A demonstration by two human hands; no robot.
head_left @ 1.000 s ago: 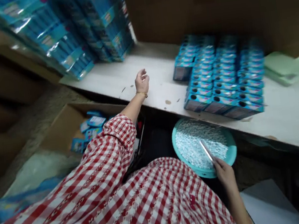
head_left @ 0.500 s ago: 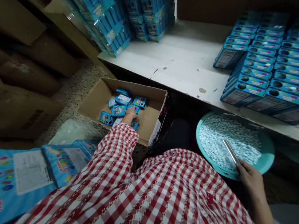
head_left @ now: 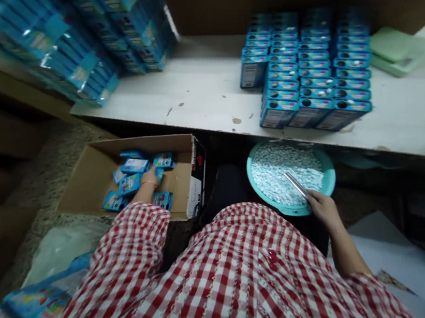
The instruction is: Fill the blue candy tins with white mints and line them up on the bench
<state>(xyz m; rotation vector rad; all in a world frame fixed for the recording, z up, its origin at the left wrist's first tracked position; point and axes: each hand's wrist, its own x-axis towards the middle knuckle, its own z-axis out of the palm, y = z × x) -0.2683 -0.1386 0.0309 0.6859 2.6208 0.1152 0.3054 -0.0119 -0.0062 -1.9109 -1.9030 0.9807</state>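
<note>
My left hand [head_left: 149, 177] reaches into an open cardboard box [head_left: 185, 204] and has its fingers closed on a small blue candy box [head_left: 159, 175], partly hidden by the hand. Several more blue candy boxes [head_left: 134, 165] lie loose around it at various angles. At the right, my right hand [head_left: 323, 207] grips one end of a shiny metal scoop [head_left: 295, 184], narrow and tube-like. The scoop slants over a turquoise basin [head_left: 330, 177] full of small pale blue and white candies [head_left: 272, 172].
A white shelf [head_left: 204, 92] with chipped paint runs across in front. Upright blue candy boxes [head_left: 314, 83] stand in rows on it, beside a light green container [head_left: 398, 51]. Wrapped blue packs [head_left: 77, 57] are stacked at left. A blue printed bag [head_left: 40, 307] lies lower left.
The view has swung to the right, so box, basin and shelf appear further left. My left hand stays among the candy boxes; the right still holds the scoop over the basin.
</note>
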